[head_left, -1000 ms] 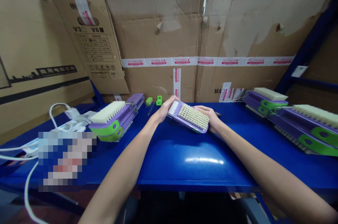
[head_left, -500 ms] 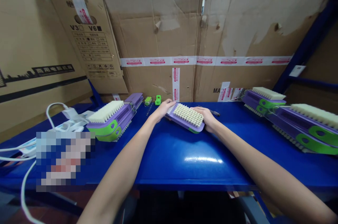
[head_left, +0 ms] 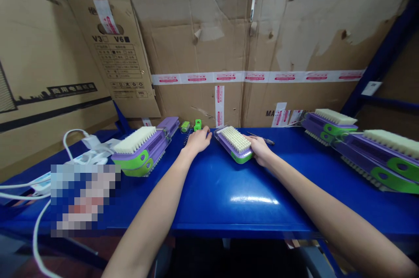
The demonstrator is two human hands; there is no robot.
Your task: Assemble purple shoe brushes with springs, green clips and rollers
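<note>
A purple and green brush (head_left: 234, 140) with cream bristles facing up is tilted over the middle of the blue table. My right hand (head_left: 259, 149) grips its right end, thumb by the bristles and fingers partly hidden. My left hand (head_left: 198, 139) is off the brush, to its left, with fingers stretched out and nothing visible in them. Just beyond those fingers lies a small green plastic part with a hole (head_left: 197, 125). Beside it are a green and yellowish block (head_left: 185, 126) and a dark coiled strip (head_left: 187, 137), partly hidden by the left hand.
More purple and green brushes (head_left: 140, 149) stand at the left; others (head_left: 379, 151) stand at the right. Behind my right hand lies a thin dark tool (head_left: 266, 139). A white power strip (head_left: 88, 156) with cables sits far left. Cardboard sheets (head_left: 196, 51) wall the back of the table (head_left: 229, 208).
My left hand has let go of the brush's left end and moved left toward the small green parts. The brush has turned in my right hand, which still holds it.
</note>
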